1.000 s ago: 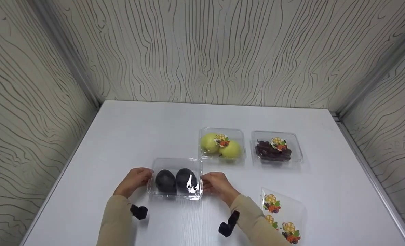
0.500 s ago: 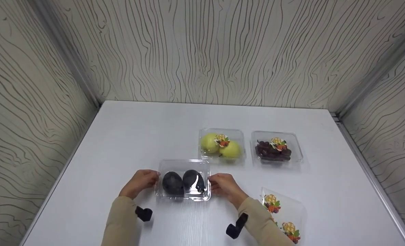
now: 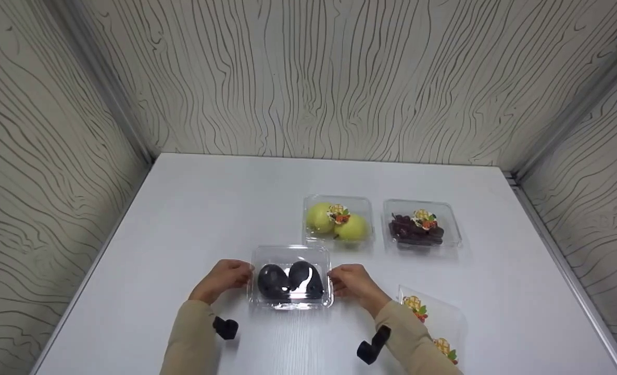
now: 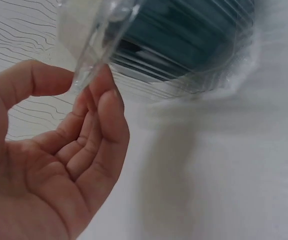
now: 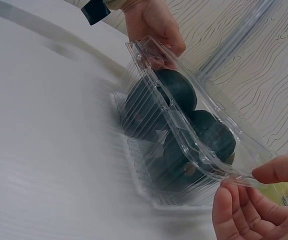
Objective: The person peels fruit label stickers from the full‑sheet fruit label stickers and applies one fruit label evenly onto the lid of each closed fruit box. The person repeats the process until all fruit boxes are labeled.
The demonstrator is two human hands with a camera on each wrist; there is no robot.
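Note:
A clear plastic clamshell box [image 3: 263, 254], lid down, holds two dark oval fruits [image 3: 273, 281] that look like avocados. My left hand [image 3: 228, 276] pinches the box's left rim; in the left wrist view the thumb and index finger [image 4: 109, 107] meet at that flange. On the opposite side my right hand [image 3: 354, 281] grips the rim, its thumb [image 5: 276, 169] on top and the other fingers curled beneath. The right wrist view shows the box's ribbed wall [image 5: 141, 182] and both fruits low over the white tabletop.
Behind the box stands a clamshell of yellow-green fruits [image 3: 352, 227] with a fruit sticker on its lid. Beside it is another stickered clamshell of dark red grapes [image 3: 417, 234]. A sticker sheet [image 3: 446, 317] lies at front right, partly under the right sleeve [image 3: 412, 338].
Both hands and the box of dark fruits have moved to the right and slightly toward the front. The right sleeve now covers more of the sticker sheet. The other two boxes stay put.

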